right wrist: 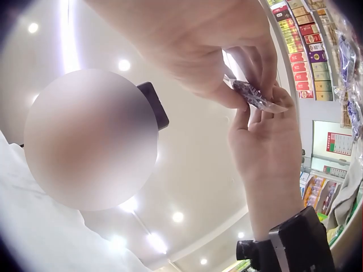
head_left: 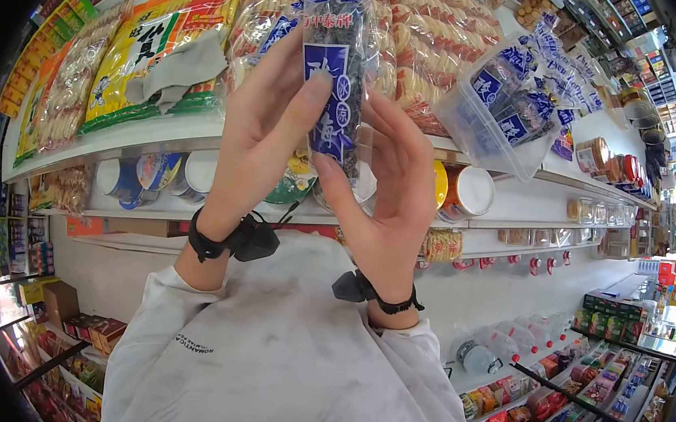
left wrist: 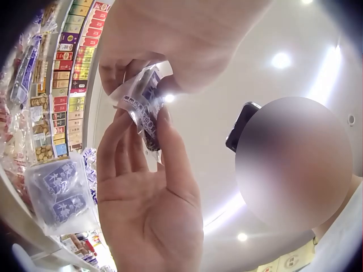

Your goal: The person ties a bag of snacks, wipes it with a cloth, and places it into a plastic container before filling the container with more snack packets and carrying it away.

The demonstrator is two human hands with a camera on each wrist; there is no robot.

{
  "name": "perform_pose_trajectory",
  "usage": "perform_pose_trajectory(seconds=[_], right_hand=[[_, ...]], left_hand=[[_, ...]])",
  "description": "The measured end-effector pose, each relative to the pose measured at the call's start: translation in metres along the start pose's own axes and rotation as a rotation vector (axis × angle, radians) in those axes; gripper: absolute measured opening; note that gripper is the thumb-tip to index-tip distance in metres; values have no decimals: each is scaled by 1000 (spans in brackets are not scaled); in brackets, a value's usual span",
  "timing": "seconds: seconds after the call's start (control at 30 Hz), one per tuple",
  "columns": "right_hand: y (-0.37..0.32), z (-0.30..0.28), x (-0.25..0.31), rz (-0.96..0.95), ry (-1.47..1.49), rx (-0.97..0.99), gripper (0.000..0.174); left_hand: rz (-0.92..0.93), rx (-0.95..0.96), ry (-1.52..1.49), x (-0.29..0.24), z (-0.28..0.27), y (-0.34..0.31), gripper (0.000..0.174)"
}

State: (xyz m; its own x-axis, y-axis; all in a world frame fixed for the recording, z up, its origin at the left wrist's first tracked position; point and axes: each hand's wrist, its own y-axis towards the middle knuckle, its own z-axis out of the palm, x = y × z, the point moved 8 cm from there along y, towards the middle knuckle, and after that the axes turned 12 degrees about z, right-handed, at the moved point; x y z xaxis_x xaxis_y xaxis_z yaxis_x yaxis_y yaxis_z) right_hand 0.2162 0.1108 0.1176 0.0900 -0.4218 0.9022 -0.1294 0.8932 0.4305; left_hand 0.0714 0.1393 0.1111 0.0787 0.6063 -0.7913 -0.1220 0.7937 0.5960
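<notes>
Upright in front of me is a slim clear packet of dark dried fruit [head_left: 356, 58] with a blue label. My left hand [head_left: 257, 134] grips its left side, the thumb lying across the label. On the other side my right hand [head_left: 384, 195] pinches the lower part between thumb and fingers. In the left wrist view the packet [left wrist: 146, 107] is seen edge-on between both hands. The right wrist view shows the packet [right wrist: 252, 95] partly covered by fingers. Similar blue-labelled packets [head_left: 513, 126] fill a clear plastic tub [head_left: 464, 129] to the right.
Behind the hands a white shelf [head_left: 149, 140] bears a yellow bag [head_left: 141, 54], a grey cloth [head_left: 181, 66] and large packs of crackers [head_left: 435, 49]. Cup tubs [head_left: 470, 193] stand on the tier below. Water bottles [head_left: 477, 357] lie lower right.
</notes>
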Motion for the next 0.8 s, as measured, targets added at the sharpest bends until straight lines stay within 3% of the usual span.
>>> perform_pose_trajectory(seconds=[0.2, 0.27, 0.33, 0.47, 0.5, 0.6, 0.67, 0.7, 0.8], right_hand=[[-2, -3, -3, 12, -31, -48, 55], [2, -9, -4, 3, -50, -88, 51], [13, -18, 1, -43, -186, -89, 48], [23, -13, 10, -28, -266, -29, 47], [22, -6, 10, -54, -367, 77, 55], [15, 17, 21, -108, -284, 139, 63], [11, 24, 24, -225, -444, 129, 71], [9, 26, 27, -249, -483, 114, 71], [4, 30, 31, -311, -566, 92, 68]], left_hand=[[7, -34, 15, -2, 2, -1, 50], [-8, -15, -100, 3, 1, -3, 62], [-36, -81, -10, 3, -4, -3, 54], [38, -3, -33, 0, 3, 5, 49], [16, -35, -64, 1, 4, 4, 50], [-53, -86, -203, 2, 6, 6, 60], [-131, -32, -330, 0, 10, 7, 72], [-188, -80, -443, 2, 15, 7, 86], [-165, -23, -546, -8, 16, 6, 88]])
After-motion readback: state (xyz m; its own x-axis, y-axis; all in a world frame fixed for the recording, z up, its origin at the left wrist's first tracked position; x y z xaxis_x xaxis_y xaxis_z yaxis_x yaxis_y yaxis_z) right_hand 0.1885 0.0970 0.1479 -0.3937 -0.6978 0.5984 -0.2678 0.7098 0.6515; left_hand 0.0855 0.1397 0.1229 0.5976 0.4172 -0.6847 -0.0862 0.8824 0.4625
